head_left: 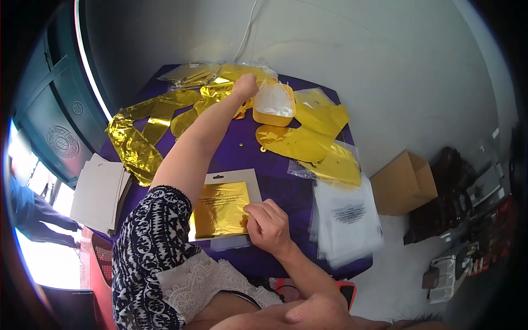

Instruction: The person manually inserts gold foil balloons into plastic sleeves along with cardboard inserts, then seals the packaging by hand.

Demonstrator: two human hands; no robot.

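My left hand (246, 86) is stretched to the far side of the table, its fingers closed beside a yellow tub (273, 119) and over crumpled gold foil (215, 91). What it pinches, if anything, is hidden. Close to my body, a flat gold foil packet (223, 206) with print on it lies over a white card (250, 181) that has a hang slot. At the packet's right edge my right hand (268, 225) rests with curled fingers, thumb and forefinger together. I cannot make out whether it grips the packet's edge.
Shiny gold foil pieces (137, 148) sprawl at left; matte yellow ones (324, 124) lie right of the tub. White clear bags (347, 220) are stacked at the right edge, white cards (99, 190) at the left. A cardboard box (404, 184) stands beyond the purple tabletop (286, 192).
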